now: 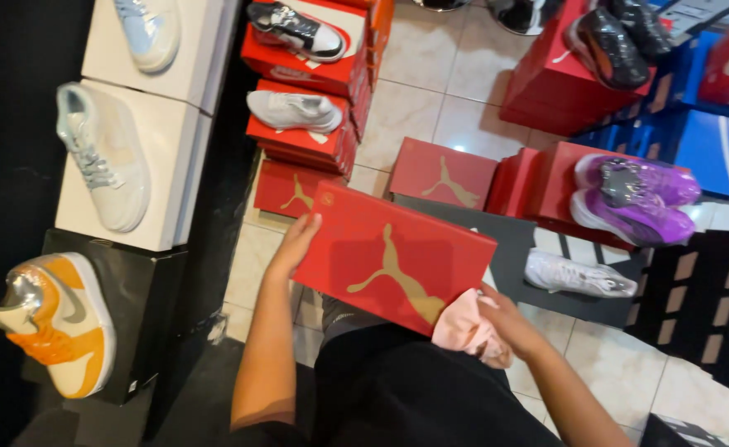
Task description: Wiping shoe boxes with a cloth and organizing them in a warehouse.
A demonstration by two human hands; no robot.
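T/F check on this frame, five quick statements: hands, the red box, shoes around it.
1. The left hand rests on the left edge of the red box. True.
2. The right hand holds a blue cloth. False: the cloth is pink, at the box's near corner.
3. The red box is open. False: its lid is shut.
4. A purple shoe sits on a red box to the right. True.
5. The orange shoe lies on the tiled floor. False: it sits on a black box.
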